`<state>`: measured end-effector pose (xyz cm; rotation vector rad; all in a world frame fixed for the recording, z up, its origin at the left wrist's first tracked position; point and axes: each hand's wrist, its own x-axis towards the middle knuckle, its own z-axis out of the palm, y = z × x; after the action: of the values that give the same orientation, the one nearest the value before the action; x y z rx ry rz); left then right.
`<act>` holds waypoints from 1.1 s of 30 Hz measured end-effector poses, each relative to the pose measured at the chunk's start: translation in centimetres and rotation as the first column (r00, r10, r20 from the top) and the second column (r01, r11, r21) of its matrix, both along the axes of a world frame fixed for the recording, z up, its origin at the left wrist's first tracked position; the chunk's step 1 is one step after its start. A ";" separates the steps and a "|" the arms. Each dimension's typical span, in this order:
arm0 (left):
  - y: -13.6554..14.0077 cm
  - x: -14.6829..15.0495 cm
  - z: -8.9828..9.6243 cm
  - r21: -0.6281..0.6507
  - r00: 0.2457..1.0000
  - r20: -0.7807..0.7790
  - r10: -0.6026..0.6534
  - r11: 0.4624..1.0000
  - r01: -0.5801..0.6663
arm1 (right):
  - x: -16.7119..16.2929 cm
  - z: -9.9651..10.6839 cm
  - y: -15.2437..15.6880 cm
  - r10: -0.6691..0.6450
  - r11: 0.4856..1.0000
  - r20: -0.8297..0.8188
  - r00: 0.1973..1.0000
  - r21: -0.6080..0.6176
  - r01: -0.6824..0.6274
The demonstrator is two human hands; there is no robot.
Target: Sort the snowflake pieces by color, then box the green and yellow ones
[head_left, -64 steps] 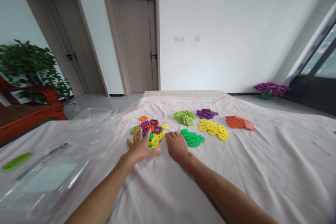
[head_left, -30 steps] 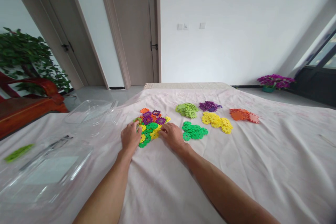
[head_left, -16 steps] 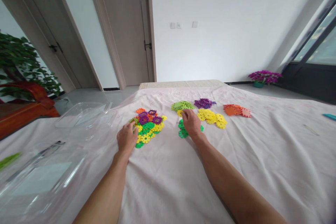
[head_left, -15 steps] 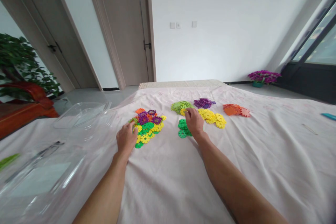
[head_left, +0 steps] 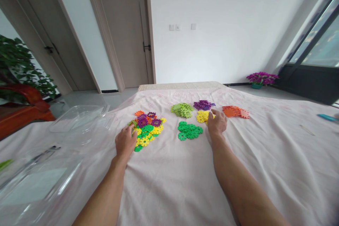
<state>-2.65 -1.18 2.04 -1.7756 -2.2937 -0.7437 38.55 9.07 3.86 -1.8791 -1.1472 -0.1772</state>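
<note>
While the left hand (head_left: 126, 142) half-open against the mixed pile (head_left: 147, 129), right hand (head_left: 217, 123) over yellow pieces (head_left: 202, 116), grip unclear.

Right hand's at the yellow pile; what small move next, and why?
I would probably open the right hand over the yellow pile, letting go of anything it may hold; I cannot see whether it has something. It covers part of that pile, while the left hand is at the left edge of the mixed pile, where other yellow pieces lie.
</note>
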 end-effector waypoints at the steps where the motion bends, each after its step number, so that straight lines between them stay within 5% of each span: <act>1: 0.0 0.0 0.0 0.001 1.000 0.000 0.002 1.000 -0.002 | -0.6 0.3 -0.1 0.031 0.999 0.033 0.999 0.044 -0.032; 4: 0.0 0.1 0.1 0.002 1.000 0.004 -0.001 1.000 0.001 | -3.9 1.1 -0.6 0.215 0.965 0.150 0.965 0.118 -0.234; 6: 0.0 0.2 0.1 -0.001 1.000 0.011 -0.003 1.000 0.003 | -6.7 1.5 -1.5 0.394 0.897 0.248 0.885 0.105 -0.429; 11: 0.1 0.0 -0.2 -0.008 1.000 0.007 0.002 1.000 -0.002 | -13.4 1.5 -4.8 0.768 0.616 0.365 0.527 -0.194 -0.763; 15: 0.2 -0.1 -0.4 0.007 1.000 -0.015 -0.001 1.000 0.001 | -15.9 1.2 -6.6 0.858 0.497 0.341 0.383 -0.371 -0.785; 33: 0.3 0.1 -0.2 -0.013 1.000 0.003 0.003 1.000 -0.003 | -18.6 0.8 -6.4 0.876 0.472 0.333 0.349 -0.440 -0.764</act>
<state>-2.57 -0.90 1.87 -1.7772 -2.3080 -0.7328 19.90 2.63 4.65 -1.1559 -2.4853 0.0334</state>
